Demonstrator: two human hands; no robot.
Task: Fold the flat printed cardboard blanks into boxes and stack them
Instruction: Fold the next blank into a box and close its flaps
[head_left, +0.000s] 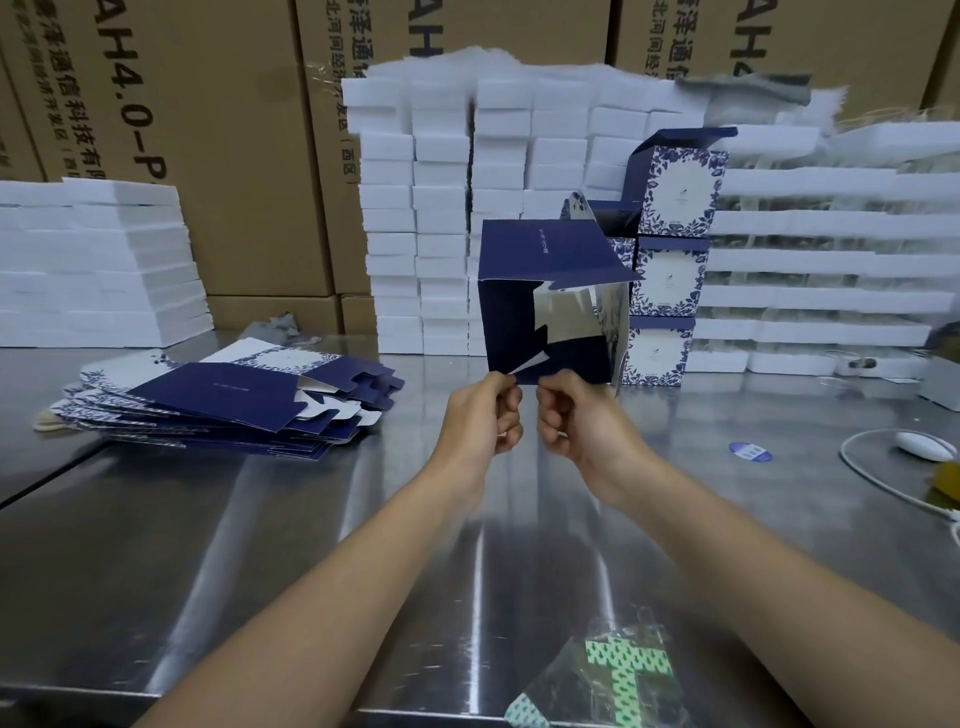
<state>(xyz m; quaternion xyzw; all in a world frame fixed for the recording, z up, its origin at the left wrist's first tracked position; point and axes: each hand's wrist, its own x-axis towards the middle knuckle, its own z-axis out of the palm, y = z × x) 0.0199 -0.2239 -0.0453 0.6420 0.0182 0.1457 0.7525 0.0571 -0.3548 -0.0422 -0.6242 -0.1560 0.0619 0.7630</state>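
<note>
Head view: my left grip (491, 415) and right grip (574, 421) both pinch the lower edge of the half-folded box (514, 317) just above them; flat blanks (223, 400) lie to their left on the tabletop (260, 545).

Bare left hand (485, 415) and bare right hand (576, 422), each on a slim forearm (727, 525) uncovered to the frame's edge.

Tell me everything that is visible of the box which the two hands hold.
The box is dark blue cardboard, silvery inside, with small pale print on its upper panel. It is half folded: opened into a tube, flaps loose. It is held above the steel table; the left hand pinches a pointed flap at its lower edge, the right hand grips that edge beside it.
</note>
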